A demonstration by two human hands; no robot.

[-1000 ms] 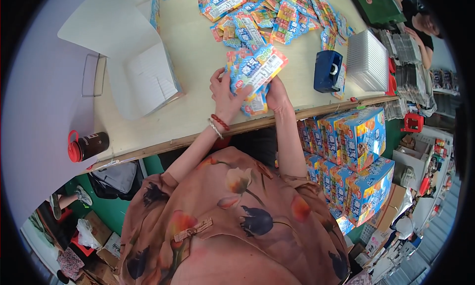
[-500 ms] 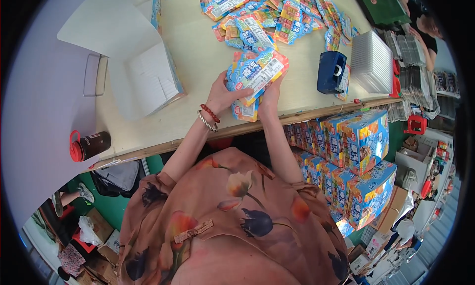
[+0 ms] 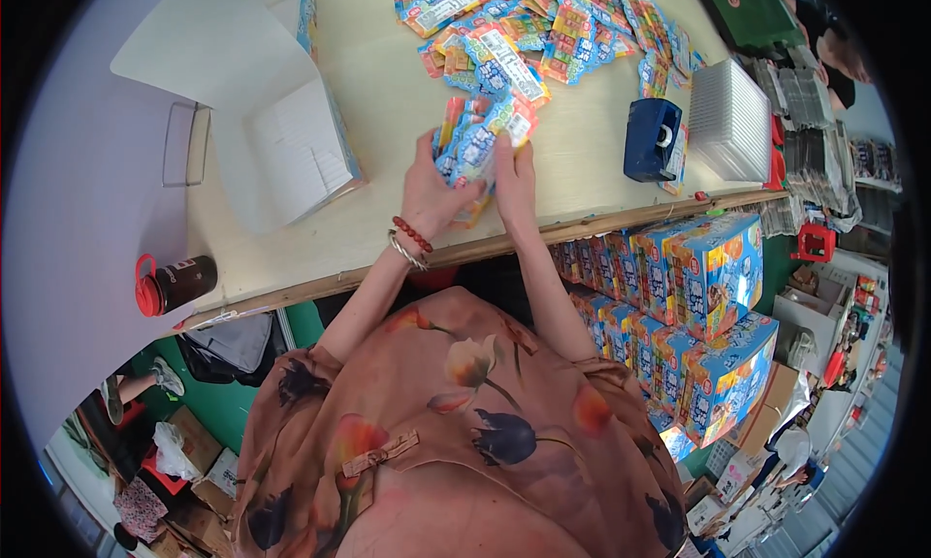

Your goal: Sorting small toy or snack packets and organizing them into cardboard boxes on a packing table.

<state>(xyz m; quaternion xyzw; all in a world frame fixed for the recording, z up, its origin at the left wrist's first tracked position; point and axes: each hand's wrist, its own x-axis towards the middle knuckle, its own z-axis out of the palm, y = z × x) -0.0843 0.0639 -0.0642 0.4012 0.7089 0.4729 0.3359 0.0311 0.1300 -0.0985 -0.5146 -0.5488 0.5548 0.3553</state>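
Note:
Several blue, pink and yellow flat snack packets (image 3: pixel 473 153) are bunched together between my two hands, just above the near part of the table. My left hand (image 3: pixel 433 191) wraps the bunch from the left, thumb across its front. Beads and a silver bangle circle that wrist. On the other side, my right hand (image 3: pixel 515 178) grips the packets' right edge, its thumb up near the top. The bunch is a little blurred, and some fingers are hidden behind it. Just beyond lies a heap of similar packets (image 3: pixel 572 44).
An open white-lined box (image 3: pixel 286 160) stands to the left, near a dark bottle with a red lid (image 3: pixel 179 285). At right are a blue tape dispenser (image 3: pixel 650 141) and stacked clear plastic trays (image 3: pixel 729 122). Colourful display boxes (image 3: pixel 713 277) are stacked below the table's wooden edge (image 3: pixel 572 230).
Both hands have drawn slightly left with the packets. The bunch has turned more upright and narrower to view, and my right thumb now shows against its edge.

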